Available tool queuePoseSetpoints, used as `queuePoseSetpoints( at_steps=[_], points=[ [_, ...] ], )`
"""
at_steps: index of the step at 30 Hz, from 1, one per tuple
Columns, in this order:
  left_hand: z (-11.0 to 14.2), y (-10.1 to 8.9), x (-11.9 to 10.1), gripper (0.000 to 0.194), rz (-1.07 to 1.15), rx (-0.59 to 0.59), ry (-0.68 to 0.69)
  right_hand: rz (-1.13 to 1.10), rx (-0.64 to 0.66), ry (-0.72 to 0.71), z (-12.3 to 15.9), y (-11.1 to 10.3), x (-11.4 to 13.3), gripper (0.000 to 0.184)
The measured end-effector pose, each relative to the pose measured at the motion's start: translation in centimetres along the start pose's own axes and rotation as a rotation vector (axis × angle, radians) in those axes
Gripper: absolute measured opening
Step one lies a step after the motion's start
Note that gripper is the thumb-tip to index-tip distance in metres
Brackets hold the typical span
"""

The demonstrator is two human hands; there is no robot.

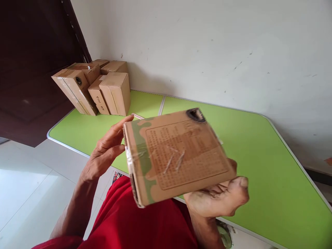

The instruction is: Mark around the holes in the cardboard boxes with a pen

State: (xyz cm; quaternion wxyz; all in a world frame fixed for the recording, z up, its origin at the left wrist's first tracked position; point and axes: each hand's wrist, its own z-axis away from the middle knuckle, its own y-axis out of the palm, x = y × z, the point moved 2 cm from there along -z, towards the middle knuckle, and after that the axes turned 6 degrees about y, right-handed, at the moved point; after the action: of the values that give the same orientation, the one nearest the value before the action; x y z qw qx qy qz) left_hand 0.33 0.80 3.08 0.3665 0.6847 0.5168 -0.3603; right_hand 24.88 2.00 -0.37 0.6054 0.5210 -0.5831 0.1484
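Observation:
I hold a flat cardboard box [176,155] in the air in front of me, above the near edge of a green table [259,166]. Its top face carries a printed text panel, a green band and strips of clear tape. My left hand [103,154] presses against the box's left end with the fingers stretched along it. My right hand [220,197] supports the box from below at its right corner, thumb showing beside it.
A stack of several taped cardboard boxes [98,86] stands at the table's far left corner against the white wall. A dark wooden door [31,69] is to the left. White floor tiles lie below. My red garment [145,224] fills the lower middle.

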Motion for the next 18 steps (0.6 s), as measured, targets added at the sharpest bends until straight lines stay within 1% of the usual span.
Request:
queuePoseSetpoints(
  at_steps=[2,3,5,6,8,10,11,13,15,18],
  points=[
    [0.5,0.5,0.4,0.054,0.054,-0.112,-0.037,0.019,0.029,0.026,0.7,-0.5,-0.4,0.039],
    [0.7,0.9,0.4,0.055,0.062,-0.167,-0.042,0.016,0.04,0.025,1.0,-0.7,-0.5,0.037],
    [1.1,1.4,-0.1,0.067,0.046,-0.247,-0.036,0.032,0.117,0.023,1.4,-0.9,-0.1,0.035],
    [1.3,1.6,-0.5,0.069,0.029,-0.264,-0.039,0.038,0.152,0.008,1.5,-1.0,0.3,0.033],
    [1.7,1.7,-1.7,0.06,-0.03,-0.268,-0.087,0.067,0.232,-0.029,1.6,-1.1,1.4,0.026],
    [1.9,1.5,-3.4,0.048,-0.148,-0.258,-0.151,0.113,0.31,-0.021,1.6,-1.2,2.6,0.022],
    [2.0,1.4,-4.2,0.044,-0.239,-0.239,-0.178,0.133,0.339,0.014,1.6,-1.4,3.2,0.022],
    [2.1,1.4,-6.0,0.039,-0.455,-0.179,-0.192,0.177,0.387,0.145,1.6,-1.6,4.3,0.029],
    [2.0,1.8,-7.4,0.034,-0.663,-0.12,-0.163,0.259,0.417,0.269,1.8,-1.7,5.6,0.037],
    [1.8,2.7,-8.8,0.022,-0.846,-0.09,-0.1,0.435,0.428,0.369,2.4,-1.3,7.9,0.039]
  ],
)
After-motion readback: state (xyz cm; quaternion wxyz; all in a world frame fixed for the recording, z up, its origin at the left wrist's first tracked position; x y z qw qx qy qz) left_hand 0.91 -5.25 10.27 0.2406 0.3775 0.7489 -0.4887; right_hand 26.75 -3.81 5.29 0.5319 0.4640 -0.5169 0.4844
